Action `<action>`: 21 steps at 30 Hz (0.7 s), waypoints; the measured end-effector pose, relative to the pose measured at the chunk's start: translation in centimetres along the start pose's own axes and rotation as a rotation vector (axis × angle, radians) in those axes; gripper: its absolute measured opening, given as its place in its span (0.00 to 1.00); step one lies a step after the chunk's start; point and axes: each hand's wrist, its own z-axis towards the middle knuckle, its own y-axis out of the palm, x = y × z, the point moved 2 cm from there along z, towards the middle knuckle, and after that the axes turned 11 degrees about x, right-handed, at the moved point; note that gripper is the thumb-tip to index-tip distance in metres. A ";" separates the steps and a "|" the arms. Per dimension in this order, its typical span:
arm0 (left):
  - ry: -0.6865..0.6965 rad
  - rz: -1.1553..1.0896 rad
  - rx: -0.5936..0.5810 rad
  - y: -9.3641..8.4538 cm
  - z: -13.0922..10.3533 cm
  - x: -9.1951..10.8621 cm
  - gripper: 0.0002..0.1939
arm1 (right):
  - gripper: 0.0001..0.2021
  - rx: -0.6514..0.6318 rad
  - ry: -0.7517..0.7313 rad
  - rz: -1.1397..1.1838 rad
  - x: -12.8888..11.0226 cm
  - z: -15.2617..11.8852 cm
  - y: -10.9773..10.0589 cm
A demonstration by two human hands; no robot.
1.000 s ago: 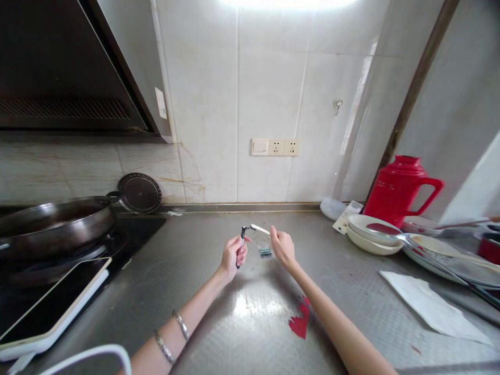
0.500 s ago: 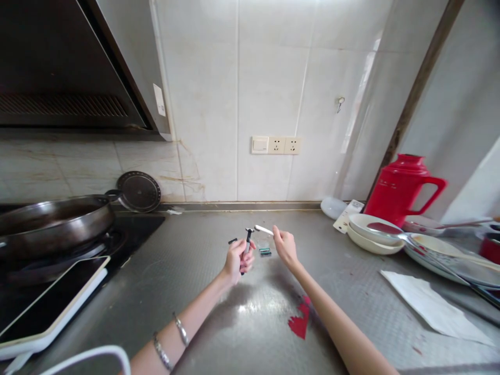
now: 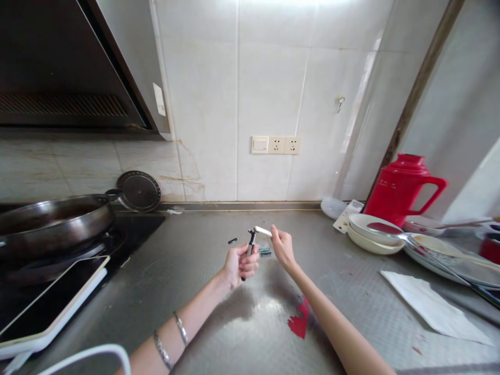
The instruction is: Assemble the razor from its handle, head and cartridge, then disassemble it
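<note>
My left hand [image 3: 236,265] is wrapped round the handle of a black and silver razor [image 3: 251,244], its head pointing up. In my right hand [image 3: 284,246] is a small white brush, perhaps a toothbrush [image 3: 263,230], pinched near one end. The brush's far tip is close to the razor head, and whether they touch is too small to tell. On the metal counter behind the hands lie a small black piece [image 3: 233,241] and some green and dark cartridges [image 3: 265,251].
A pan [image 3: 58,224] and a white-edged tablet [image 3: 50,302] are at the left. At the right stand a red thermos [image 3: 398,190], stacked bowls [image 3: 375,237], plates and a white paper [image 3: 433,307]. A red patch [image 3: 299,320] marks the counter.
My left hand has shifted slightly right with the razor, whose head has turned and come nearer the brush tip. My right hand has moved slightly left. The small black piece shows more fully.
</note>
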 end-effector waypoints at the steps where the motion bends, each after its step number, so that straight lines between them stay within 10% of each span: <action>1: -0.023 -0.012 -0.021 0.0 -0.1 0.0 0.08 | 0.26 -0.003 -0.005 0.005 0.0 -0.1 0.1; 21: 0.091 0.032 0.018 -0.2 -0.1 1.3 0.12 | 0.27 -0.014 0.121 0.090 1.8 0.7 -0.9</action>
